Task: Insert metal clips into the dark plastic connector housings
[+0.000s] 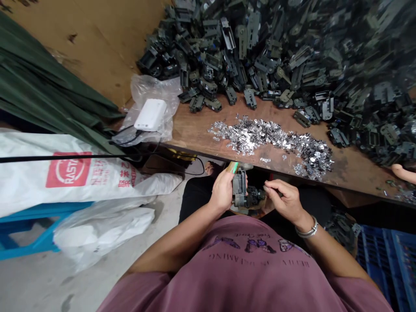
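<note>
My left hand [222, 191] is closed around a dark grey-green plastic housing [239, 185], held over my lap just below the table edge. A bright green spot shows at one fingertip of that hand. Close to its right, my right hand [286, 200] has thumb and forefinger pinched together; whatever is between them is too small to make out. Below and between the hands are more dark housings [255, 196], partly hidden. On the table in front lies a heap of small shiny clear or metallic pieces [248, 135].
A large pile of dark housings [260, 56] covers the back of the wooden table [191, 125]. A white power bank [151, 115] with a cable lies on plastic wrap at the left. White sacks [113, 177], a blue stool [29, 229] and blue crates [386, 255] flank me. Another person's hand [403, 173] reaches in from the right.
</note>
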`<action>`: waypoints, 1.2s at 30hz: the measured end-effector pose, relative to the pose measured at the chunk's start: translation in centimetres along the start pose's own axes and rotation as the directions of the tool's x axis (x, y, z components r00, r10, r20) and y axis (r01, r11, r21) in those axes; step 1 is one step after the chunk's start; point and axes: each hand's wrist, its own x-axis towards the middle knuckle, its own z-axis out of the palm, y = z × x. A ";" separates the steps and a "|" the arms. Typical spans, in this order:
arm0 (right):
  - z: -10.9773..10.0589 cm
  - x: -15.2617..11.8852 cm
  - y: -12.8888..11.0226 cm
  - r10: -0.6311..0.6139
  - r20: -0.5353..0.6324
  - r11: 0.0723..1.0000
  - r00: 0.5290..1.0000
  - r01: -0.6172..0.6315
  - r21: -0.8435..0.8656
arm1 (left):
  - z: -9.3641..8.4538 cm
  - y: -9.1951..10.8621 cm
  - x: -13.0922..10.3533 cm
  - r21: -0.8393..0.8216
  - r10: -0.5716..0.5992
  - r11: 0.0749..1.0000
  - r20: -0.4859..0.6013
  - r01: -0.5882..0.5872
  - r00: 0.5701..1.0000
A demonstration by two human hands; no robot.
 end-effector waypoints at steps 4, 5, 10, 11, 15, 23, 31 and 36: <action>-2.1 1.1 2.2 0.087 -0.051 0.991 0.995 -0.091 -0.094 | 0.1 0.8 0.2 -0.008 -0.062 0.998 0.104 0.063 0.993; -2.8 1.7 3.2 0.117 -0.079 0.984 0.990 -0.127 -0.127 | -0.1 0.9 0.3 0.085 -0.057 0.995 0.149 0.045 0.987; -7.9 6.6 10.2 0.240 -0.251 0.896 0.938 -0.313 -0.313 | -1.7 -1.2 2.6 0.481 -0.034 0.863 0.355 -0.152 0.934; -9.0 8.0 11.8 0.244 -0.287 0.861 0.926 -0.343 -0.375 | -2.1 -2.1 3.3 0.522 -0.062 0.841 0.353 -0.142 0.934; -12.8 13.2 17.2 0.265 -0.440 0.656 0.858 -0.495 -0.570 | -2.9 -5.6 6.0 0.648 0.007 0.748 0.202 -0.139 0.979; -14.9 18.0 23.0 0.430 -0.596 0.477 0.678 -0.731 -0.488 | -1.0 -7.6 6.7 0.722 0.077 0.668 0.173 -0.180 0.982; -12.3 15.2 17.6 0.202 -0.484 0.750 0.851 -0.452 -0.482 | 1.1 -3.2 4.4 0.609 0.405 0.480 0.484 -0.631 0.776; -6.0 8.0 6.2 0.052 0.036 0.963 0.998 -0.041 -0.265 | 2.7 -0.7 4.3 0.732 0.710 0.027 0.465 -0.680 0.529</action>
